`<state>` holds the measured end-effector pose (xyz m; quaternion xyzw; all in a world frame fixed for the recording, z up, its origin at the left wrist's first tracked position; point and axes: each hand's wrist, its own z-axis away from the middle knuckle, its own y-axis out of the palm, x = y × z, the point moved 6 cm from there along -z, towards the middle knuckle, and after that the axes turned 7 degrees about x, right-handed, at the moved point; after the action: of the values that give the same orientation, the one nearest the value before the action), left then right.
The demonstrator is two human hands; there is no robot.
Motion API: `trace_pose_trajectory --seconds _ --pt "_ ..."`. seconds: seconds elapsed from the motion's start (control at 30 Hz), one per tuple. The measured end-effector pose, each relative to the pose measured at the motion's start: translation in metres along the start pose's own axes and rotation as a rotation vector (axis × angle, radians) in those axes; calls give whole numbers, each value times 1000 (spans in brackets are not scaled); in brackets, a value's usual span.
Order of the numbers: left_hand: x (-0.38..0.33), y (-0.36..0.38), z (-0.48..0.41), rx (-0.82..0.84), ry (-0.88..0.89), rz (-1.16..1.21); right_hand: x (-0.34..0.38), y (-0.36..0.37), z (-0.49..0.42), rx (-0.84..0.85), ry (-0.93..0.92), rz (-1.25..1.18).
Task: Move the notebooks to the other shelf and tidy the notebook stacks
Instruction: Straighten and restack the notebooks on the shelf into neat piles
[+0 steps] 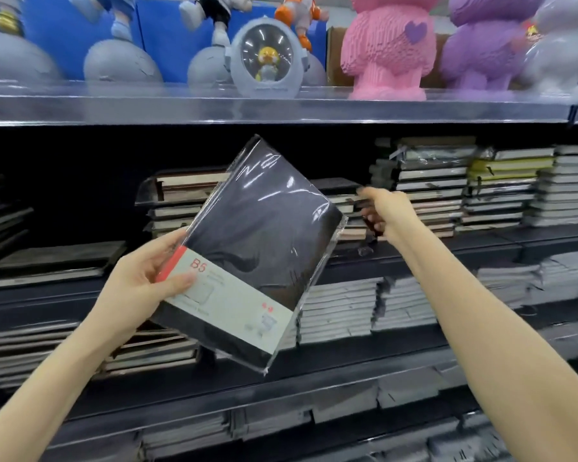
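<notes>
1. Left hand (147, 271) was gripping a black notebook (257, 235) in clear plastic wrap, thumb on the front cover near the lower left edge, fingers tucked behind it.
2. That notebook was held up in the air in front of the shelves, not resting on anything, with the front cover facing the camera.
3. Its long axis ran on a slant from lower left to upper right, so the top end pointed up toward the top shelf (281, 108) and leaned right. A pale paper band (234, 295) marked B5 crossed the lower end, and a red strip (172, 265) sat on the spine edge by the thumb.
4. Right hand (386, 211) was stretched out to a short stack (342, 203) on the middle shelf (481, 241), just right of the held notebook. Thumb above, fingers curled below, right at the stack's edge. It was too blurry there, so I couldn't tell if it was clamped on one or only touching.
5. The two hands were well apart.
6. The middle shelf also had a left stack (181, 198) partly behind the notebook, tall stacks (431, 185) to the right, and one with yellow covers (508, 168).
7. There were more lower stacks (341, 308) on the shelf below. Toys sat up top: a pink block figure (387, 48), a purple figure (481, 41) and a round lamp (267, 58) with a small yellow figure inside
</notes>
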<state>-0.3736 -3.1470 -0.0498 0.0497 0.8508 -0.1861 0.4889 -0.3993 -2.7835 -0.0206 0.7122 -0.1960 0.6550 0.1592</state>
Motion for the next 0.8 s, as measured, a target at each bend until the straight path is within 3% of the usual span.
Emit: trace_pose_trajectory --seconds 0.27,0.4,0.53,0.7,0.8 --pt "-12 -20 33 80 79 26 -12 -9 57 85 128 -345" --pt "-21 -32 40 90 132 26 -1 -8 44 22 194 -349" --pt "-21 -48 39 69 152 127 -28 -18 64 12 129 -354" --pt "-14 -46 38 66 128 286 -65 -45 147 -60 -149 -219" --pt "-4 -30 38 99 68 392 -80 -49 189 -99 -205 -178"
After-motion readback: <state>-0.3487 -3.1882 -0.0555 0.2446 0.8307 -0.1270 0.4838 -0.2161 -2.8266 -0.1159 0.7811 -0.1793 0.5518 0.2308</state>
